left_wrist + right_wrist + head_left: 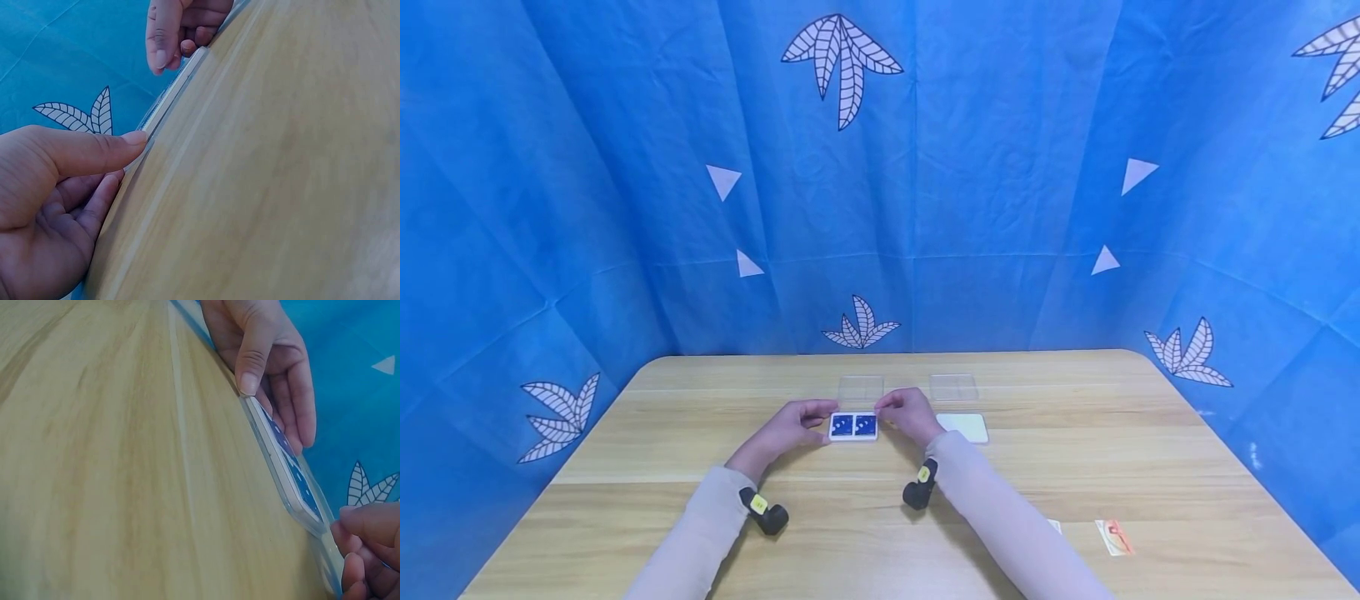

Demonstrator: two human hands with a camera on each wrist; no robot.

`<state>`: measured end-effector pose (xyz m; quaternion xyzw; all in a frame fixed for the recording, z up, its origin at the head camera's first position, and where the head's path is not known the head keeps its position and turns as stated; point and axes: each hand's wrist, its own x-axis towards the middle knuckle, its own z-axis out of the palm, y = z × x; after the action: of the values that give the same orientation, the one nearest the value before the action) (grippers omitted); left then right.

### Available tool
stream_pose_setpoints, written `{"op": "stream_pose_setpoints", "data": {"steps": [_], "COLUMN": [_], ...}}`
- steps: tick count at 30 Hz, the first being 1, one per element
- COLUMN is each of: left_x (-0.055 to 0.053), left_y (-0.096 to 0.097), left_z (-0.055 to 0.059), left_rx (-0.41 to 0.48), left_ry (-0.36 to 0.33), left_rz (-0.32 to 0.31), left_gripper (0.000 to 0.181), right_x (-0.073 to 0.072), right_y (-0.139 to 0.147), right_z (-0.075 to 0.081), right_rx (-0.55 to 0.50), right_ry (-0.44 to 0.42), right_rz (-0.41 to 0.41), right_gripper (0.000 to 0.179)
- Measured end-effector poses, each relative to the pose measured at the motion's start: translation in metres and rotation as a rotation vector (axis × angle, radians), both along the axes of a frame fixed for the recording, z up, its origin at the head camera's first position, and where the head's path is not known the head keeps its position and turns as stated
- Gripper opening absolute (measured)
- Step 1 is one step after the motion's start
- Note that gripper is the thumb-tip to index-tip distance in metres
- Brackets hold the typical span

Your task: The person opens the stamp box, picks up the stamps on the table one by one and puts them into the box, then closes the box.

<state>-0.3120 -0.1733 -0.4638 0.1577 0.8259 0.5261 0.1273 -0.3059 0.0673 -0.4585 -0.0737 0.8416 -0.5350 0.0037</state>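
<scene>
A flat white card case (853, 438) with two blue-patterned cards side by side on its upper face lies on the table. My left hand (792, 429) grips its left end, thumb at the near corner and a finger at the far corner. In the left wrist view, the left thumb (119, 150) presses against the case's edge (178, 87). At the opposite end, my right hand (912, 414) has its fingers loosely bent, fingertips close to the far right corner. Nothing shows between the right fingertips in the right wrist view, where the blue cards (300, 478) appear at a slant.
Two clear plastic covers stand farther back, one behind the case (861, 387) and another to the right (953, 387). A pale flat case (966, 428) lies beyond my right wrist. An orange printed card (1114, 537) is at front right. A blue curtain (917, 208) borders the wooden table (820, 542).
</scene>
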Motion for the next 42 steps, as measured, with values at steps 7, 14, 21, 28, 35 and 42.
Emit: {"op": "stream_pose_setpoints", "data": {"steps": [7,14,21,28,35,42], "left_x": [0.0,0.001,0.0,-0.002,-0.002,0.0], "left_y": [0.001,0.001,0.001,0.0,0.002,0.002], "left_z": [0.0,0.0,-0.001,-0.003,0.0,0.003], "left_rx": [0.001,-0.003,-0.002,0.01,-0.009,0.003], "left_ry": [-0.005,-0.005,0.006,0.026,0.031,0.056], "left_rz": [0.005,0.016,0.011,0.005,0.0,-0.043], "left_gripper": [0.061,0.061,0.061,0.061,0.061,0.061], "right_x": [0.0,0.003,0.003,0.002,0.005,0.01], "right_y": [0.004,0.006,0.01,0.018,0.026,0.032], "right_z": [0.0,0.002,0.008,0.009,0.011,0.018], "right_rx": [-0.022,-0.052,-0.093,-0.077,-0.069,-0.101], "right_ry": [-0.003,-0.016,-0.043,-0.021,-0.023,-0.02], "right_rz": [0.014,0.039,0.07,0.077,0.064,0.088], "right_gripper": [0.01,0.012,0.013,0.013,0.015,0.015]}}
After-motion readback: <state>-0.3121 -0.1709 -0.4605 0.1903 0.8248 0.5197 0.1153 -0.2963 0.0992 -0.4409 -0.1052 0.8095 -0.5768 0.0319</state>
